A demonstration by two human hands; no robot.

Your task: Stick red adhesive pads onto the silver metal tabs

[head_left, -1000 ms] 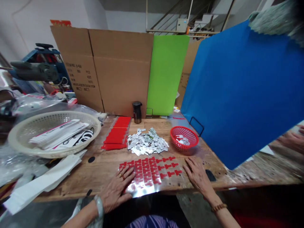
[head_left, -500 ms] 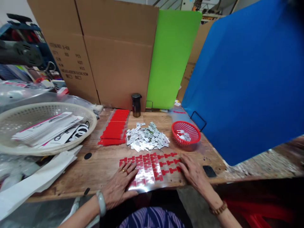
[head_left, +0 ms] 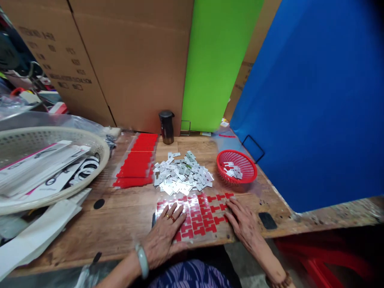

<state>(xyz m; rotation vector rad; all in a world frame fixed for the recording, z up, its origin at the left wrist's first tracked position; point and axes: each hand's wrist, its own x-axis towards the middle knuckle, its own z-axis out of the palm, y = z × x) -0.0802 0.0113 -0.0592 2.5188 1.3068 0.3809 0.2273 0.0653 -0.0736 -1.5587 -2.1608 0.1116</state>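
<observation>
I see a sheet of red shapes [head_left: 198, 220] on the table [head_left: 127, 214], the left hand [head_left: 164, 233] flat at its eight o'clock, the right hand [head_left: 244, 225] at its three, fingers loosely spread on both.

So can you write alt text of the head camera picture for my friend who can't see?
A person's left hand rests on a red-patterned sheet on a wooden table, the right hand at the sheet's right end. Beyond are a pile of silvery pieces and a red basket.
</observation>
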